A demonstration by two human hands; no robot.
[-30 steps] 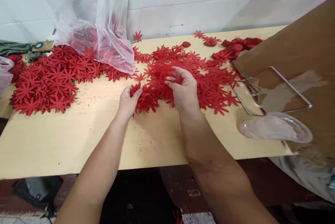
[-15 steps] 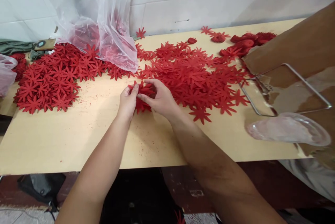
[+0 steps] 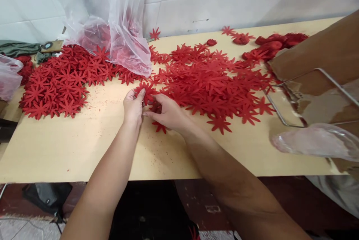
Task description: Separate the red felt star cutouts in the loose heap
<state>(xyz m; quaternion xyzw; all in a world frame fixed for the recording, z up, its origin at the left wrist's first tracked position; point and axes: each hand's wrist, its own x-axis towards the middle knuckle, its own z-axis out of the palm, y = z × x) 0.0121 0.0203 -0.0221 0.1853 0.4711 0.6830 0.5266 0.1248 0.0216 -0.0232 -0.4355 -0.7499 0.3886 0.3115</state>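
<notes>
At the far left edge, a clear plastic bag point(image 3: 7, 79) is cut off by the frame, so its contents cannot be made out beyond a reddish tint, and a green cloth point(image 3: 17, 48) behind it is only partly seen. Just to the right, a left heap of red flower cut-outs point(image 3: 58, 82) is spread flat on the pale wooden table point(image 3: 70, 146), its back edge hidden under a large translucent bag point(image 3: 112, 23) that is leaned against the white tiled wall point(image 3: 224, 0); red pieces inside this bag are blurred by the plastic. Near the table's middle, the left hand point(image 3: 132, 108) is seen from the back, thumb and fingers closed on a small stack of red flower cut-outs point(image 3: 146, 91), whose petals stick up above the fingertips. How many pieces are in the stack cannot be told. The right hand point(image 3: 168, 112) is laid just beside it, fingertips pinched at the stack's lower edge, with a single red cut-out point(image 3: 159, 127) partly covered under the palm. To the right, a central heap of red flower cut-outs point(image 3: 215, 79) is touched by the stack's far side. At the right edge, a brown cardboard sheet point(image 3: 325, 52), a wire frame point(image 3: 308, 97) and a clear plastic piece point(image 3: 316, 140) are cut off by the frame.
</notes>
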